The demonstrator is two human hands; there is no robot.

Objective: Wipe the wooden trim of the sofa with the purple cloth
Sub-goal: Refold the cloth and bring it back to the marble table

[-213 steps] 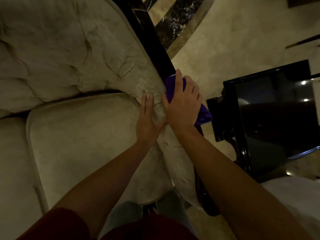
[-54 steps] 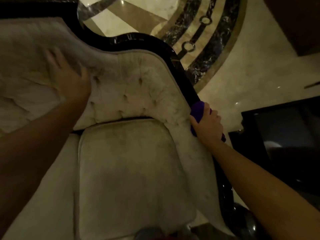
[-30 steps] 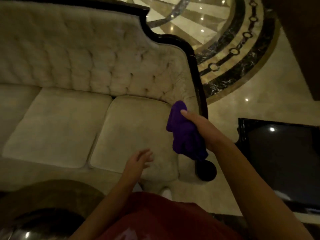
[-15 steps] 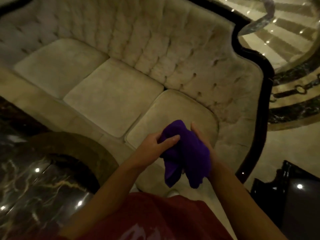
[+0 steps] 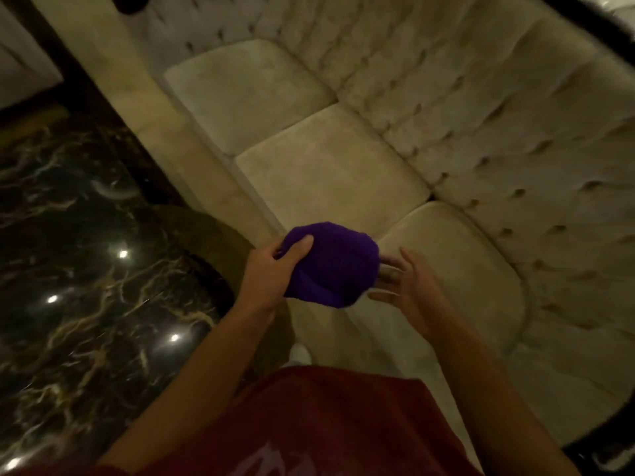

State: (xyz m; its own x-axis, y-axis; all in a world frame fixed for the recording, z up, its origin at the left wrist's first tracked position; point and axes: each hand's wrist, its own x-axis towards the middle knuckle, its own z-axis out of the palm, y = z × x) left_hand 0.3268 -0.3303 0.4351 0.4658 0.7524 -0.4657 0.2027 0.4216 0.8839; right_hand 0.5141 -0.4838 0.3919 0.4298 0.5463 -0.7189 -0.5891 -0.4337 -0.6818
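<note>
The purple cloth [image 5: 331,266] is bunched in the air in front of my chest, above the sofa's front edge. My left hand [image 5: 275,266] grips its left side, thumb on top. My right hand [image 5: 405,286] sits just right of the cloth with fingers spread, fingertips at its edge; whether they touch is unclear. The cream tufted sofa [image 5: 330,166] lies below with three seat cushions. Its dark wooden trim [image 5: 584,12] shows along the back's top edge at the upper right and again at the lower right corner.
A dark marble floor [image 5: 86,269] with light reflections fills the left side. A pale marble strip [image 5: 137,108] runs along the sofa's front. My red shirt [image 5: 309,424] covers the bottom of the view.
I stepped back from the sofa's right arm, lifting the cloth off the trim. Both hands met on the cloth; now my left hand holds it and my right hand has opened. The view swung left.
</note>
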